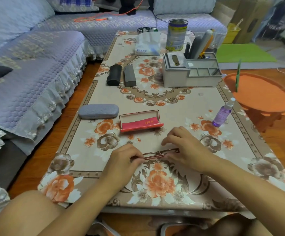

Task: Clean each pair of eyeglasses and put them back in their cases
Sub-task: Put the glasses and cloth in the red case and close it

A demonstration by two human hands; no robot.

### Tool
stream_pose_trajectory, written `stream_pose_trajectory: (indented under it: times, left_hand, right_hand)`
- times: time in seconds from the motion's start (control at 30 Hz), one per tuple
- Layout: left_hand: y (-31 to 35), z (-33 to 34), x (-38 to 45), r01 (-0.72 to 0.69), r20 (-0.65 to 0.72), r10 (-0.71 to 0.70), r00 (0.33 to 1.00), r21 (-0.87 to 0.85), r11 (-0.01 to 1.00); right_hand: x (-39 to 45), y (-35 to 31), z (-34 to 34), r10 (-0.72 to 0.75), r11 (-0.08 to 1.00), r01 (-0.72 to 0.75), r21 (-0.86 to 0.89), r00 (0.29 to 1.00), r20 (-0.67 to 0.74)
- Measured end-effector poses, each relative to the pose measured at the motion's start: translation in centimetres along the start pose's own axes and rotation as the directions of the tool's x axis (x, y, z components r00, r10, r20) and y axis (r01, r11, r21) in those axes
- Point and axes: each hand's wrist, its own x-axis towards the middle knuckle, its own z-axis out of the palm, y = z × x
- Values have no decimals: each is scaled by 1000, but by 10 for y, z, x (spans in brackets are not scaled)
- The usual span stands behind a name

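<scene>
A thin red-brown pair of eyeglasses (157, 154) lies low over the flowered table (172, 106), held at both ends. My left hand (124, 157) pinches its left end with curled fingers. My right hand (184, 147) grips the right end, fingers arched over the frame. Just behind stands an open red glasses case (140, 120) with a red cloth inside. A shut grey case (98, 111) lies to its left. Farther back lie a black case (114, 75) and a dark grey case (130, 76), both shut. A purple spray bottle (222, 114) stands at the right.
A grey desk organiser (189, 74) with pens, a tissue pack (147, 44) and a tin can (176, 34) fill the table's far end. A sofa (27, 65) runs along the left. An orange plastic stool (261, 94) stands at the right edge.
</scene>
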Motion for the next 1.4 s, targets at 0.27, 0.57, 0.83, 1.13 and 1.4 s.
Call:
stream_pose_trajectory:
  times: [0.27, 0.57, 0.83, 1.13, 1.4]
  left_hand:
    - [-2, -16, 8, -98, 59, 94, 994, 54, 994]
    - [-6, -34, 108, -144, 203, 48, 978, 490, 860]
    - [-36, 0, 71, -267, 107, 252, 962, 567, 779]
    - [-42, 15, 62, -261, 68, 283, 957, 629, 732]
    - [-37, 11, 60, -199, -30, 270, 962, 599, 775]
  right_hand:
    - [11, -12, 9, -168, 952, 173, -252, 985, 41]
    - [-8, -8, -6, -113, 972, 93, -214, 990, -86]
    - [-15, 16, -22, -32, 973, -31, -228, 963, -266]
    - [-9, 19, -17, 24, 974, -77, -211, 969, -244]
    - [0, 20, -7, 75, 976, -114, -183, 975, -207]
